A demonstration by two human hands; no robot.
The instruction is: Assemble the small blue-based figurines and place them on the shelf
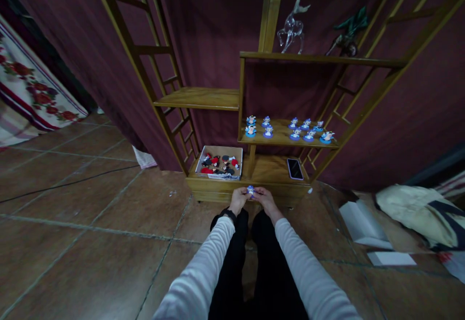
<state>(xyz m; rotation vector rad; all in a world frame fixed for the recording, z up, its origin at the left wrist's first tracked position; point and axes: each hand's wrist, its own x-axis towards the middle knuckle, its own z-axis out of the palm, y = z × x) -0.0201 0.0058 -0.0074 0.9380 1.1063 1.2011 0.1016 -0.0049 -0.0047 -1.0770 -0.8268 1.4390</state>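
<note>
Left hand and right hand both gripping one purple figurine by fingertips, held in front of the cabinet's drawer base. Similar figurines stand on the shelf above. Box of red-and-black figures lower left, phone lower right.

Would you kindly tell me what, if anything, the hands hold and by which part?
The left hand and right hand hold a purple-and-white figurine between them, by its opposite sides.
</note>
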